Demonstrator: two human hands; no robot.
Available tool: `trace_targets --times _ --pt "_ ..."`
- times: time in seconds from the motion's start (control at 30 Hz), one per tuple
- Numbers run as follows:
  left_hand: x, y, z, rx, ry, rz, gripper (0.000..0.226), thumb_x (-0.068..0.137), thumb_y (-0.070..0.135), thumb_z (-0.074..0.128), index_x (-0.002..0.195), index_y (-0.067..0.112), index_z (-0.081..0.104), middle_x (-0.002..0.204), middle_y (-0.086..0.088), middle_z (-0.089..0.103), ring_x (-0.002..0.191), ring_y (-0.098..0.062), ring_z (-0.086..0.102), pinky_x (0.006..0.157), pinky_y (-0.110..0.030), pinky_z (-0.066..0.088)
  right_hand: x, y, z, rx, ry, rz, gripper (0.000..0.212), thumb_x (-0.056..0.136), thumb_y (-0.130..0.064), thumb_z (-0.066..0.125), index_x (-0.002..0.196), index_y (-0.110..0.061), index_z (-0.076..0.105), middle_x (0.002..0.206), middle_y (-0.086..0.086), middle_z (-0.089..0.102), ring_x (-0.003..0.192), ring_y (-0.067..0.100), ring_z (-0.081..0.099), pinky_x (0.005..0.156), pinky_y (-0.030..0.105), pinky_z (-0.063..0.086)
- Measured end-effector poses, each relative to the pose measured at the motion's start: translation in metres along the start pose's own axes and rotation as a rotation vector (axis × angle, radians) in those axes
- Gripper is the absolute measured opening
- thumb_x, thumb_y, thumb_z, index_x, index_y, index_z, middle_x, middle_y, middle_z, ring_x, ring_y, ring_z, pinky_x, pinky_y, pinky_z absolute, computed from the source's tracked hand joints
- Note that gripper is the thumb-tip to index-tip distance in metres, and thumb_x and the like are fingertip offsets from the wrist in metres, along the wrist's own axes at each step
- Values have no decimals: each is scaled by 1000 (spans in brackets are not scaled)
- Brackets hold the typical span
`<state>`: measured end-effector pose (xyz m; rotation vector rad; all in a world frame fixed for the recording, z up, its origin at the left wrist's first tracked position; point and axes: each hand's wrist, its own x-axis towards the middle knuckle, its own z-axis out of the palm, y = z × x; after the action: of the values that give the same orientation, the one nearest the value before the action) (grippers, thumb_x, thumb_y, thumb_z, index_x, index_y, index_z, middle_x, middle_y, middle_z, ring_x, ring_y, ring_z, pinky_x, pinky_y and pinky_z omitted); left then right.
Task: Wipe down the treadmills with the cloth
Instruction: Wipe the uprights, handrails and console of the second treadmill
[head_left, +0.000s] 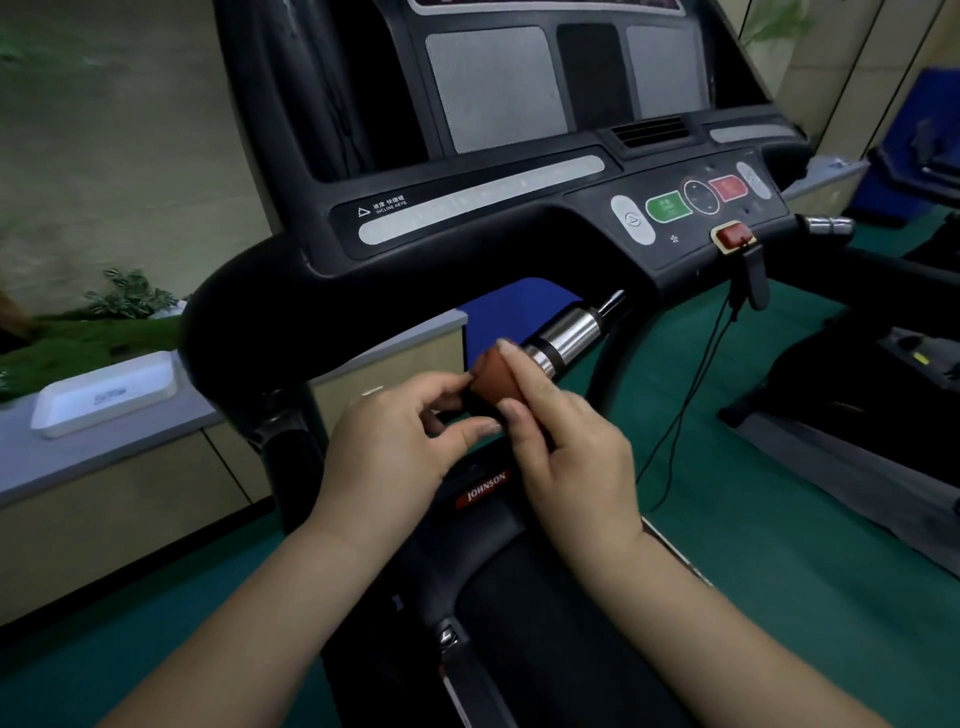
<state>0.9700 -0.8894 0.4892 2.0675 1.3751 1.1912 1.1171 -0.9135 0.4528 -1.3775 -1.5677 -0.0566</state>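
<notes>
A black treadmill (467, 218) fills the view, its console with green and red buttons (696, 200) ahead of me. A chrome pulse grip (569, 338) sticks out below the console. Just at its near end sits a small reddish-brown wad, apparently the cloth (491, 382), with something dark under it. My right hand (566, 452) pinches the wad between forefinger and thumb. My left hand (400, 447) holds its left side with curled fingers and thumb. Whether the cloth touches the chrome grip I cannot tell.
A red safety key (733, 236) with a black cord (691, 395) hangs at the console's right. A white tray (104, 395) lies on a grey counter (104, 457) to the left. Another treadmill (883, 395) stands at the right on green floor.
</notes>
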Motion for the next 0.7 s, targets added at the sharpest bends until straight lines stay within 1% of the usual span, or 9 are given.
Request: trace_targets --times 0.07,0.13,0.2,0.33,0.4,0.5,0.6,0.63,0.7 --pt "1 1 -1 7 -4 -2 40 67 39 81 105 36 70 81 18 69 70 -4 61 72 -32 54 8 9 -4 -30 28 15 44 93 -55 37 135 -44 46 93 4 70 78 26 66 66 39 56" --pt "1 2 -2 9 -21 -6 43 67 39 81 108 38 69 83 20 69 71 -3 61 73 -31 54 26 24 -11 -5 91 160 40 93 -50 43 134 -50 44 109 3 70 95 26 67 79 41 55" --pt "0 2 -2 20 -24 -2 43 68 39 80 109 37 69 83 20 69 71 -3 60 72 -29 54 32 31 -13 56 140 234 40 95 -44 46 134 -51 44 113 2 69 100 23 65 86 38 53" --pt "0 2 -1 6 -14 -1 42 68 39 80 108 38 69 81 18 68 68 -5 60 68 -29 53 2 5 4 54 49 66 43 95 -47 40 137 -43 45 105 2 69 88 20 66 75 35 54" --pt "0 2 0 7 -22 -5 42 68 39 80 108 39 68 82 19 68 67 -5 59 67 -28 52 2 8 4 32 22 30 44 94 -50 38 137 -42 46 101 2 70 84 21 66 72 35 54" --pt "0 2 -1 17 -40 -25 43 69 37 80 111 38 67 82 21 67 66 -7 59 67 -25 52 31 31 -9 44 122 184 41 92 -51 40 133 -51 43 114 2 69 101 24 66 85 36 53" --pt "-2 3 -1 30 -38 -19 46 70 38 79 115 37 66 81 20 67 66 -7 58 66 -21 51 45 38 -18 105 145 321 38 94 -46 45 131 -52 44 121 -6 65 110 16 61 91 23 45" --pt "-3 4 -1 35 -31 -14 46 71 38 78 115 37 65 81 19 66 66 -7 58 66 -21 51 40 32 -16 102 123 302 39 93 -47 44 132 -51 44 120 -5 66 109 16 62 91 25 47" --pt "-5 6 0 56 -22 -5 46 73 38 76 117 41 64 77 16 66 66 -6 57 65 -19 49 21 12 -10 34 26 167 43 90 -52 40 133 -49 44 113 -1 69 102 21 65 87 36 52"
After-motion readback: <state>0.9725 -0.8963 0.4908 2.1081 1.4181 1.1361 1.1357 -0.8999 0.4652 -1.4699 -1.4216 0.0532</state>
